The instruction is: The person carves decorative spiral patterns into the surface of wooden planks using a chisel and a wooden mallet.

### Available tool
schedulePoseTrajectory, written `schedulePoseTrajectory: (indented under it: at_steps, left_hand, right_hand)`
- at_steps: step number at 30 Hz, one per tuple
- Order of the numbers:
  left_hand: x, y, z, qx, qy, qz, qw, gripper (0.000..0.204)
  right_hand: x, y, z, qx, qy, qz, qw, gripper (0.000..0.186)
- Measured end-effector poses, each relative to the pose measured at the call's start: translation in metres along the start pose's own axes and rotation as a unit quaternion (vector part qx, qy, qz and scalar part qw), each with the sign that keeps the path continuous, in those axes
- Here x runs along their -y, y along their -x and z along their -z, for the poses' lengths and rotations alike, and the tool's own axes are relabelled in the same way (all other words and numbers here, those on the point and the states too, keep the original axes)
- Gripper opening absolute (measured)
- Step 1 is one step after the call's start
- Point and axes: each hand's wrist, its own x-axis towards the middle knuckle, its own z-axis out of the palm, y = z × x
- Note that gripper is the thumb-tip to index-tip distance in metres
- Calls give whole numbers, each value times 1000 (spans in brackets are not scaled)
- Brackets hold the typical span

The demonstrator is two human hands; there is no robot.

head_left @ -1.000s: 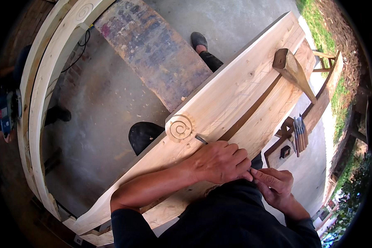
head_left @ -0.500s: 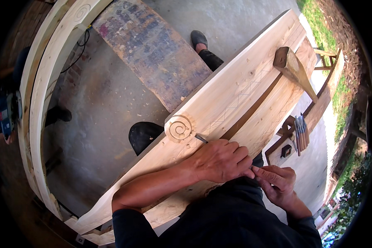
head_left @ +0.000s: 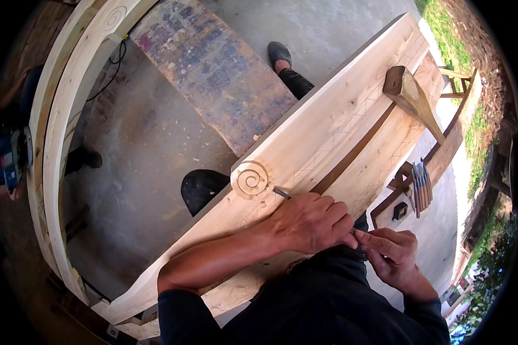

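A long pale wooden beam (head_left: 351, 115) slants across in front of me, with a spiral (head_left: 251, 178) carved at its edge and zigzag pencil lines along its face. Both of my hands hold one carving chisel (head_left: 281, 193). Its dark metal end rests on the wood just right of the spiral. My left hand (head_left: 316, 224) is closed around the tool, the forearm lying over the beam. Lower right, my right hand (head_left: 390, 253) pinches its rear end. My fingers hide most of the handle.
A wooden mallet (head_left: 411, 102) lies on the beam. Several chisels (head_left: 422, 187) and a small black box (head_left: 400, 211) sit on a bench at right. Curved timbers (head_left: 63, 103) stand left, where another person holds a blue power tool (head_left: 8, 164). A stained board (head_left: 207, 66) lies beyond.
The whole view has shifted very slightly. My hands and the chisel keep nearly the same place against the beam.
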Motion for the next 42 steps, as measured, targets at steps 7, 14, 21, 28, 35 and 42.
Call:
schedulePoseTrajectory:
  at_steps: [7, 14, 21, 28, 35, 42]
  left_hand:
    - [1, 0, 1, -1, -6, -5, 1000, 46]
    - [0, 0, 2, -1, -4, 1, 1000, 45]
    - [1, -1, 0, -3, 4, 7, 1000, 46]
    - [0, -4, 1, -22, -6, 27, 999, 47]
    - [-2, -1, -5, -19, 2, 49, 999, 46]
    - [-3, 1, -8, -23, -12, 50, 998, 48]
  right_hand:
    - [2, -3, 4, 9, 5, 6, 1000, 45]
    - [-1, -3, 5, 12, 11, 18, 1000, 45]
    - [-2, -7, 8, 12, 13, 11, 1000, 44]
    - [-4, -18, 17, 43, -2, 5, 999, 42]
    - [-8, -14, 10, 27, -13, 2, 1000, 38]
    - [-9, -12, 6, 30, -31, -9, 999, 35]
